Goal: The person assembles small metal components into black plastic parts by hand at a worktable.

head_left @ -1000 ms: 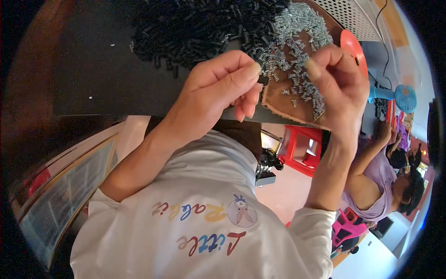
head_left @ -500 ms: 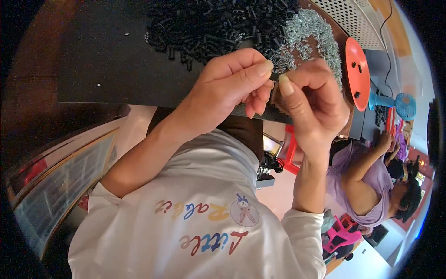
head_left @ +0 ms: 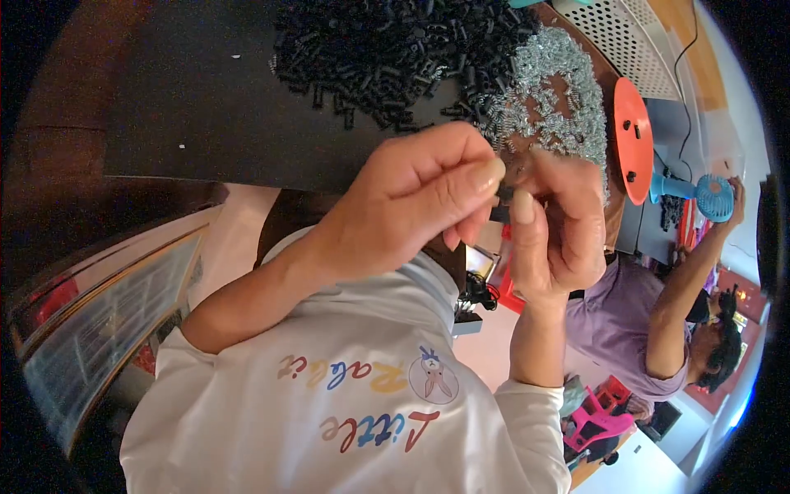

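the right grip (head_left: 568,230) has parted slightly; the left grip (head_left: 424,188) is pressed together, anything held there hidden.

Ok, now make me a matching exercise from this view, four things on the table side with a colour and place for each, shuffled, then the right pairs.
Things
1. Tube-like parts
2. Coil springs
3. Plate
4. Small fan

Colours and places
A. Light blue, farthest right of the four
B. Silvery, spread at the upper right
C. Orange-red, with a few small black pieces on it
D. Black, heaped at the top middle

Pairs: 1-D, 2-B, 3-C, 4-A
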Available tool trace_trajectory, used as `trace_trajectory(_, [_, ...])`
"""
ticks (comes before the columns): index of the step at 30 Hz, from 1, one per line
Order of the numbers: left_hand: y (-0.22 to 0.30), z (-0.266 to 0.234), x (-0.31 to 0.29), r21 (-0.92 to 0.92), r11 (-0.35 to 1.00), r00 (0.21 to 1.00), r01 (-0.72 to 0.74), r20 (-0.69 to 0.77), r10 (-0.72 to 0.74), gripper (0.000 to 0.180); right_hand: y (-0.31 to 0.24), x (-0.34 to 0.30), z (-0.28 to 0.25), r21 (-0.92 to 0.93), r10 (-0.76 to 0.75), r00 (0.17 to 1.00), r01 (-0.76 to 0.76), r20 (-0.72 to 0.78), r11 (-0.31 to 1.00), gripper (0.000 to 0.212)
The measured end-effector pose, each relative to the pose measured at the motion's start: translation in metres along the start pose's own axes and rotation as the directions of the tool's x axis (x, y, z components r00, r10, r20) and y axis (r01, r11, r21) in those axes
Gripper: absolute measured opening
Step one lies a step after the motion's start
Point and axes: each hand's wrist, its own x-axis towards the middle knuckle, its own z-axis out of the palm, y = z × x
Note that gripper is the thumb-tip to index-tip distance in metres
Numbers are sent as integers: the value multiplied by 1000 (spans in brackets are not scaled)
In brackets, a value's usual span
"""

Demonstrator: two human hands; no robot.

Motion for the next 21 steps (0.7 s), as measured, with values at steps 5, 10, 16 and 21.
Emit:
trace_trajectory(5, [2, -8, -14, 44, 997, 997, -67, 38, 65, 19, 20, 9, -8, -150, -4, 990, 25, 142, 988, 13])
trace_trajectory(10, [0, -25, -17, 30, 979, 973, -201, -111, 203, 19, 38, 21, 1, -157, 169, 957, -134, 235, 979, 10])
trace_trajectory(16, [2, -49, -14, -126, 934, 934, -334, -174, 311, 25, 34, 39, 11, -184, 105, 894, -25, 436, 983, 11])
trace_trajectory(21, [3, -48, -13, -172, 932, 933, -318, -232, 275, 24, 37, 51, 16, -213, 18, 864, 104, 503, 971, 11])
